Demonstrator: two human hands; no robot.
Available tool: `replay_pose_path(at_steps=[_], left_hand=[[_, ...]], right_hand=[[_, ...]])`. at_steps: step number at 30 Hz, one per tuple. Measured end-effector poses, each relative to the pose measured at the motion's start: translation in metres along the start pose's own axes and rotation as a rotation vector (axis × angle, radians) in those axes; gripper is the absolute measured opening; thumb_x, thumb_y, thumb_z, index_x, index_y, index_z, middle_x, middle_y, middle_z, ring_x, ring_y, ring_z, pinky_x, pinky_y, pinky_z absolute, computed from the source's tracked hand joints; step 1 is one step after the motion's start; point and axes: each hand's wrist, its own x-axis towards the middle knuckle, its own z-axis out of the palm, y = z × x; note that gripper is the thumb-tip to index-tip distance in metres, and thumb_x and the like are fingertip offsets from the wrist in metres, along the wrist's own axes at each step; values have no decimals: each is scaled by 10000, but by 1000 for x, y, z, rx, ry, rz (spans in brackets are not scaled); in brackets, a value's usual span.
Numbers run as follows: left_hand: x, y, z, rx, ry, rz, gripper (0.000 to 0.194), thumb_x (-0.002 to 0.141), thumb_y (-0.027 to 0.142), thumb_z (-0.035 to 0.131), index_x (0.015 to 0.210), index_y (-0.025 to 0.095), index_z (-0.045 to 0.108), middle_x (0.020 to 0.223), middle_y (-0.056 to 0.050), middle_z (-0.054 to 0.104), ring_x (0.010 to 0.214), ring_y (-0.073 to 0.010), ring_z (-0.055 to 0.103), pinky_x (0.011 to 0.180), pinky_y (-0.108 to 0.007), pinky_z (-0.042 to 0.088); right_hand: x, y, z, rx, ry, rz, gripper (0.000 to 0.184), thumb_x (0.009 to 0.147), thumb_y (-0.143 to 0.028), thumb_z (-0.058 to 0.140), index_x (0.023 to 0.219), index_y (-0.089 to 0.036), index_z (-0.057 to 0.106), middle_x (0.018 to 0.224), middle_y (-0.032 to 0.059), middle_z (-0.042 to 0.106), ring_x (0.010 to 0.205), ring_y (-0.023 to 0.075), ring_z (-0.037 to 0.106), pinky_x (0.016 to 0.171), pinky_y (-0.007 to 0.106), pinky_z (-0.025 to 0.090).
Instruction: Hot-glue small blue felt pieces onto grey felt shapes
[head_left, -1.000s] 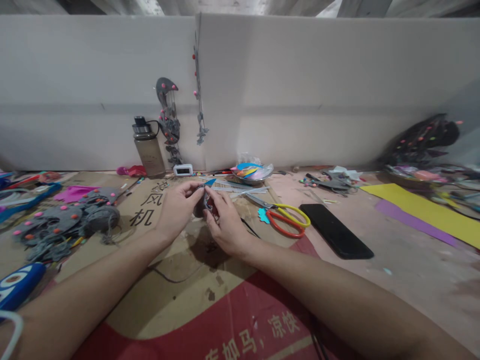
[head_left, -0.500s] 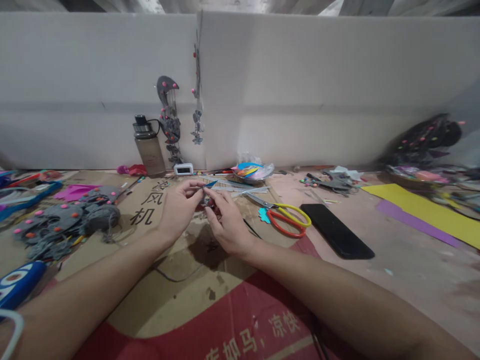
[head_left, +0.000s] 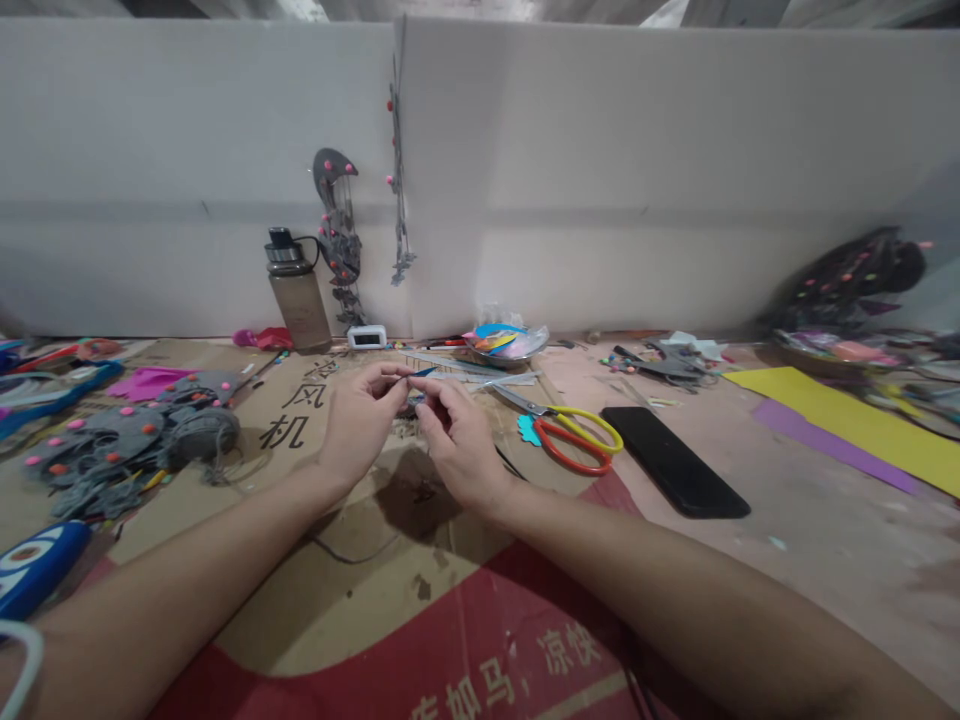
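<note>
My left hand (head_left: 358,422) is closed in a pinch over the cardboard, and a small dark blue pointed piece (head_left: 424,372) sticks out at its fingertips. My right hand (head_left: 463,445) meets it there, thumb and forefinger bent together; what they grip is too small to make out. Bits of grey stuff (head_left: 412,402) show in the gap between the hands. A thin dark cord (head_left: 349,557) curves over the cardboard below. Scissors (head_left: 576,440) with red and yellow handles lie right of my right hand, beside a turquoise scalloped cutout (head_left: 529,430).
The cardboard sheet (head_left: 300,625) covers the table under my arms. A black phone (head_left: 675,462) lies right. Grey felt pieces with coloured pompoms (head_left: 135,435) lie left. Behind stand a bottle (head_left: 300,305), a small white clock (head_left: 367,338) and a filled dish (head_left: 506,345). Felt strings hang on the white wall.
My right thumb and fingers have shifted slightly up against the left fingertips. The blue piece tilts flatter. The narrow hanging felt string has swung and turned a little.
</note>
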Motion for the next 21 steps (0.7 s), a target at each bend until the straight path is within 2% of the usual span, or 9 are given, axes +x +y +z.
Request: replay_pose_path(at_steps=[4, 7, 10, 14, 18, 21], left_hand=[[1, -1, -1, -20, -5, 2, 209, 729, 319, 657, 873, 168, 652, 768, -35, 670, 710, -164, 637, 667, -315, 549], [4, -2, -2, -63, 37, -19, 218, 714, 326, 673, 863, 169, 646, 765, -28, 662, 693, -151, 630, 661, -304, 549], [10, -5, -5, -136, 114, -41, 219, 692, 314, 691, 847, 172, 632, 749, -13, 650, 689, -143, 630, 661, -302, 553], [20, -8, -13, -273, 178, -67, 226, 690, 292, 690, 859, 167, 608, 814, -33, 667, 748, -158, 653, 670, -317, 562], [32, -6, -26, -375, 242, -97, 211, 693, 249, 681, 864, 168, 587, 862, -57, 681, 825, -182, 668, 679, -323, 567], [39, 1, -34, -415, 283, -90, 195, 692, 225, 672, 857, 173, 581, 859, -50, 686, 826, -181, 671, 666, -312, 566]], right_hand=[[0, 0, 0, 11, 20, 36, 278, 884, -217, 445, 1126, -183, 578, 961, 63, 586, 899, 167, 534, 838, 321, 448], [-1, 1, 1, 6, 16, 50, 277, 883, -214, 448, 1126, -189, 578, 991, 65, 595, 933, 167, 538, 868, 325, 442], [-3, 0, 3, 18, -50, 28, 254, 893, -210, 434, 1084, -200, 602, 1025, 64, 606, 989, 162, 539, 912, 329, 428], [1, -6, 0, -41, -153, -23, 246, 911, -237, 413, 971, -200, 648, 958, 60, 615, 963, 171, 539, 899, 344, 424], [20, -4, -17, -111, -52, 8, 227, 904, -282, 418, 956, -199, 623, 975, 54, 616, 962, 172, 544, 883, 332, 416], [34, 9, -34, -199, 7, 100, 190, 870, -307, 450, 910, -180, 586, 902, 47, 617, 819, 162, 554, 759, 304, 435]])
